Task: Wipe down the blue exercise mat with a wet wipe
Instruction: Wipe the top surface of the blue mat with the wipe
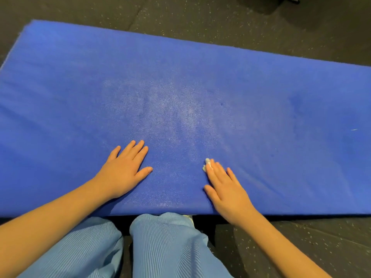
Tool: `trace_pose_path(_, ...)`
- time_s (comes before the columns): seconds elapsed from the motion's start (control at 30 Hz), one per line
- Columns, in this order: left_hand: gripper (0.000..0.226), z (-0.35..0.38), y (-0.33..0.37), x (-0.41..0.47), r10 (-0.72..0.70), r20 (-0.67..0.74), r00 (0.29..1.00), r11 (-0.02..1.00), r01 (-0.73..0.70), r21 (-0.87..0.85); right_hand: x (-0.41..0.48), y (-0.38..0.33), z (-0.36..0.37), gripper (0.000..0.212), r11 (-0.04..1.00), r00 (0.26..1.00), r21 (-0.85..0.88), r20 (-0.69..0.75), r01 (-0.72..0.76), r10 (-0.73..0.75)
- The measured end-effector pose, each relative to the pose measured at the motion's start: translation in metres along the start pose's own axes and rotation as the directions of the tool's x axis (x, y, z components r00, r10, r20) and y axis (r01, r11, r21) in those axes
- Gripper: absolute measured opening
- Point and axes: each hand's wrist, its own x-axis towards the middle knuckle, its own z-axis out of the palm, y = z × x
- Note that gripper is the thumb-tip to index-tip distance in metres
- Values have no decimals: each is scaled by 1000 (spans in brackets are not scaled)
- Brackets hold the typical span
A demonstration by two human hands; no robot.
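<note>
My right hand (228,189) lies flat with straight fingers on the blue exercise mat (180,87), pressing a white wet wipe (207,164) under its fingertips near the mat's near edge. My left hand (122,169) rests flat and empty on the mat beside it.

1. The mat (200,81) is bright blue, with a paler, shiny patch at its middle.
2. The wipe (208,164) is white.
3. The trousers (168,247) are light blue, finely ribbed.
4. The floor (200,15) is dark grey with white flecks.
</note>
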Motion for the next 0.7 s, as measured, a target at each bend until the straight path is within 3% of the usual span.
trace_pose_path(0.07,106,0,1,0,-3,-7,1000,1000,3,9,-2,-15,2,84,998,1000,66,2,18,-18)
trace_pose_path(0.13,106,-1,1,-1,-4,-7,1000,1000,4,8,-19,-37,3,72,977,984,138,51,163,-172)
trace_pose_path(0.23,106,0,3,-2,-7,-15,1000,1000,7,-21,-38,-24,5,58,962,965,86,30,258,-261)
trace_pose_path(0.37,105,3,4,-1,-20,-20,1000,1000,19,-12,-32,-7,10,57,992,995,109,-86,63,-54)
trace_pose_path(0.43,105,3,3,-1,-17,-23,1000,1000,16,-10,-40,-20,16,57,981,993,159,-67,107,-97)
trace_pose_path(0.53,105,2,3,-1,-16,-26,1000,1000,16,-19,-57,-14,17,55,979,982,91,-64,180,-175)
trace_pose_path(0.7,105,4,4,0,-22,-25,999,1000,21,-11,-32,16,11,73,980,975,128,-142,-153,171)
